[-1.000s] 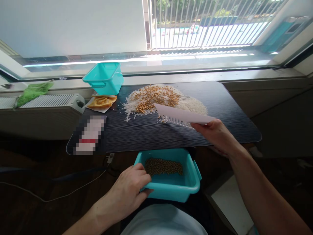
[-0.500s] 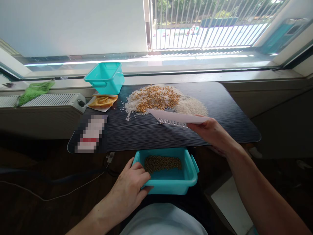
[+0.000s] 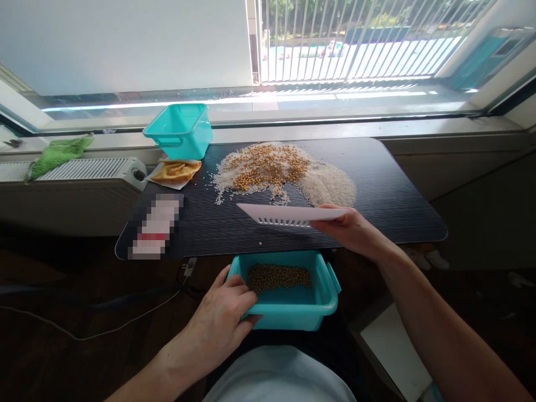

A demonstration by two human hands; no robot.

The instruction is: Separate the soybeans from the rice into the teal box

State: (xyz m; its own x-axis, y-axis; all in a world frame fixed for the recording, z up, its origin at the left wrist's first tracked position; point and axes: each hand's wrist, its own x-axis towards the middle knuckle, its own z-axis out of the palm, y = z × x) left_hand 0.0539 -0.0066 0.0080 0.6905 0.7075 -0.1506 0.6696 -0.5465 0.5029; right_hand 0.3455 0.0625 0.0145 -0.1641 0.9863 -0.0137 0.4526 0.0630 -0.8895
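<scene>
My left hand (image 3: pixel 228 304) is closed on the left rim of a turquoise plastic bin (image 3: pixel 288 318), held below the table's front edge. Dried peas or chickpeas (image 3: pixel 278 278) cover part of its floor. In my right hand (image 3: pixel 347 229) is a white slotted scoop (image 3: pixel 285 213), gripped at its right end and held nearly level above the table. Whether anything lies in the scoop cannot be seen. Beyond it, a pile of white rice (image 3: pixel 330 187) spreads over the tabletop, with yellow chickpea-like grains (image 3: pixel 268 167) on its left part. A single loose grain (image 3: pixel 260 243) lies near the front edge.
A second turquoise bin (image 3: pixel 180 134) stands at the dark table's (image 3: pixel 397 206) back left corner. In front of it are a yellow cloth-like item (image 3: pixel 176 172) on white paper and a blurred-out flat object (image 3: pixel 157 226). A green cloth (image 3: pixel 61 155) rests on the radiator (image 3: pixel 87 170).
My right hand has drawn the scoop left and toward me, away from the pile, uncovering scattered rice and a loose grain. My left hand and the bin stay about where they were.
</scene>
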